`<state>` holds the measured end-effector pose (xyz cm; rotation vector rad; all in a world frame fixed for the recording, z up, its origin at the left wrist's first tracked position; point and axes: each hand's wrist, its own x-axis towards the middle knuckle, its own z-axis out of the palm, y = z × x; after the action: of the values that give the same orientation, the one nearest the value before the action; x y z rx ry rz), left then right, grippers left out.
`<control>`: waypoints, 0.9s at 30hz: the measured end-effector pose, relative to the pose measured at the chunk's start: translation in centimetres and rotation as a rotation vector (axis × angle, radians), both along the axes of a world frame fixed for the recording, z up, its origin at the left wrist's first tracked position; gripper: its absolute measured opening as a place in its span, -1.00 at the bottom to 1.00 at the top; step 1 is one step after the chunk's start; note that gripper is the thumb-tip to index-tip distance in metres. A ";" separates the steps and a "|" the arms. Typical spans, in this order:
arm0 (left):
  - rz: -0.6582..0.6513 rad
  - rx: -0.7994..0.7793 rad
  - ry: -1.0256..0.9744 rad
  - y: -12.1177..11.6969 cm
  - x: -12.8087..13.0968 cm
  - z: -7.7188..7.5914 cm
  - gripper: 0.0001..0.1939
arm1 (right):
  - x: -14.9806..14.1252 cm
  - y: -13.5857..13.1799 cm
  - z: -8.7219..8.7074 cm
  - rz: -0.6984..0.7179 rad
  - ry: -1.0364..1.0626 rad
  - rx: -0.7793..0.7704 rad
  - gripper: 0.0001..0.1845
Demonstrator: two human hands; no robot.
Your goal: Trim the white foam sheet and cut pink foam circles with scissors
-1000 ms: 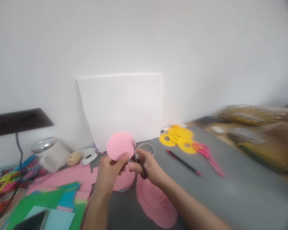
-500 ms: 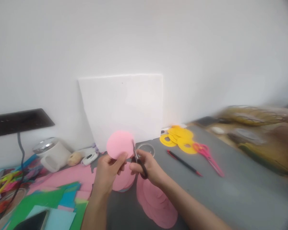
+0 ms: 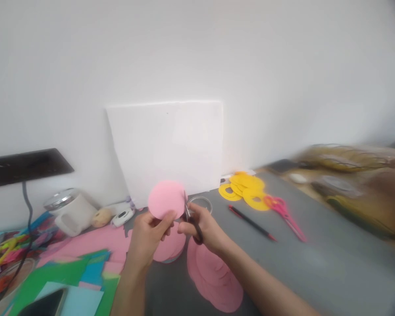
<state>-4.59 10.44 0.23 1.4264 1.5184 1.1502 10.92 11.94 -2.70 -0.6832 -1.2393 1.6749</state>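
Between the thumb and fingers of my left hand [image 3: 153, 230], a pink paper circle [image 3: 166, 198] is pinched by its lower edge. My right hand [image 3: 202, 224] grips black-handled scissors [image 3: 197, 231], whose blades point up along the circle's right edge. Under my hands lies a stack of pink paper circles [image 3: 169, 248] on the grey table. Just right of it, more pink paper cutouts [image 3: 213, 278] overlap in a pile. A clear ring-shaped object [image 3: 202, 202] sits behind my right hand, partly hidden by it.
Yellow paper rings [image 3: 246, 186], pink scissors [image 3: 286, 217] and a black pen [image 3: 252, 222] lie to the right on the grey table [image 3: 316, 263]. Coloured paper sheets [image 3: 55, 276], a phone [image 3: 46, 303] and a white mug [image 3: 74, 215] are at left. A white board [image 3: 171, 145] leans on the wall.
The pink circle has shifted slightly to the right and turned a little in my left hand. The scissor blades look closer together along its edge.
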 end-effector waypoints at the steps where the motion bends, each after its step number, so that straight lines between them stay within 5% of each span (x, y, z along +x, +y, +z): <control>1: -0.001 0.002 0.001 0.0 -0.1 0.0 -0.61 | 0.0 0.0 0.0 -0.005 -0.012 0.001 -0.53; 19: 0.015 0.011 -0.038 -0.2 -0.4 0.2 -0.62 | -0.1 0.0 -0.5 -0.049 -0.115 0.033 -0.51; 27: -0.015 -0.028 0.063 -0.2 -0.7 0.2 -0.62 | 0.3 -0.2 0.9 0.013 -0.017 -0.016 -0.45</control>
<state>-5.25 10.27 0.43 1.4651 1.5586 1.0807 11.20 11.70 -1.82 -0.7015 -1.2456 1.6949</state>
